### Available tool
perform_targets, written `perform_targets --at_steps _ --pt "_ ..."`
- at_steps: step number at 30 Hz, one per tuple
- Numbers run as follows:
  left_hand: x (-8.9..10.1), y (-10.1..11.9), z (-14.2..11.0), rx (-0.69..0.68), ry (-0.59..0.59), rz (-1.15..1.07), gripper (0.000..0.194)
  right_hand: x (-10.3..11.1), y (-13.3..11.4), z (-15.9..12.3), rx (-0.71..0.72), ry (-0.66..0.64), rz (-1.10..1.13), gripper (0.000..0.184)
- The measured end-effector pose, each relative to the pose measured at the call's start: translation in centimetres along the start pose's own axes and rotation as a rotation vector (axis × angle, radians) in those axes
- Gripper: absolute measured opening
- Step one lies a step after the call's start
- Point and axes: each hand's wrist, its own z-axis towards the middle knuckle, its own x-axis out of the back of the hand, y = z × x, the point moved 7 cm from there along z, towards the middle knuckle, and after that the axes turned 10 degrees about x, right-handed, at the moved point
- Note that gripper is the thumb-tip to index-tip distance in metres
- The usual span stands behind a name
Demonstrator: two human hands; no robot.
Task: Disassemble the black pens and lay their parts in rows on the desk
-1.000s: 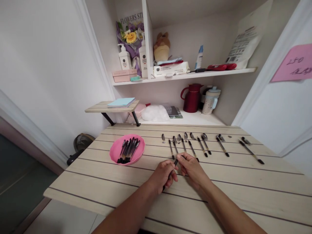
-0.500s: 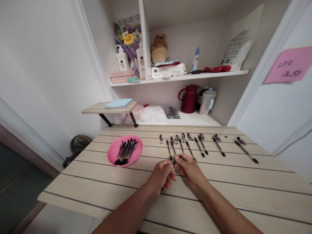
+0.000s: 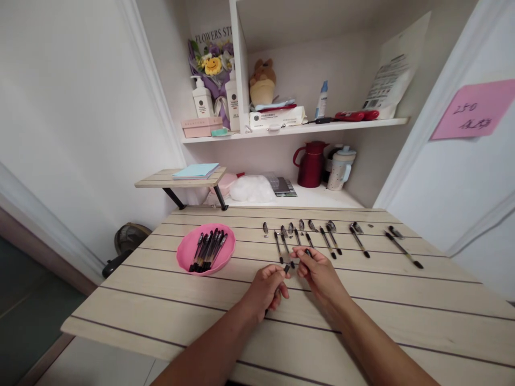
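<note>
Near the middle of the table, my left hand [image 3: 266, 289] is closed around a black pen [image 3: 286, 269]; one dark end sticks up past the thumb and the other shows below the fist. Just to its right, my right hand [image 3: 317, 272] pinches a small dark piece that looks like a pen cap [image 3: 308, 252]. A short gap parts the two hands. Beyond them lie several uncapped pens [image 3: 278, 247] in a loose row, with dark clear caps [image 3: 311, 225] and tiny bits around them. A pink bowl [image 3: 182, 256] at left holds several black pens [image 3: 209, 247].
A small wooden stand [image 3: 156, 179] with blue paper [image 3: 196, 171] is at the table's back left. Behind the table are a red jug [image 3: 311, 166], a light cup [image 3: 341, 170] and a white plastic bag [image 3: 252, 188]. A pink note [image 3: 475, 110] hangs on the right wall.
My right hand has drawn away to the right from my left hand, taking the small dark piece with it. My left hand stays in place with the pen.
</note>
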Motion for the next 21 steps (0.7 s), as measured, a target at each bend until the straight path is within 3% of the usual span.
perform_targets --at_steps 6,13,17,21 --pt "-0.1 0.0 -0.1 0.007 0.008 0.018 0.03 4.2 -2.3 1.5 -0.016 -0.001 -0.265 0.032" --pt "-0.4 0.2 -0.3 0.019 0.008 0.038 0.029 14.6 -4.9 2.0 -0.064 -0.044 -0.809 0.024" --pt "-0.5 0.2 -0.2 0.013 -0.004 0.05 0.03 21.0 -7.4 2.7 -0.008 -0.009 -1.307 0.024" --pt "-0.6 0.2 -0.1 0.009 -0.002 0.064 0.031 25.2 -8.9 3.2 -0.005 0.017 -1.665 0.021"
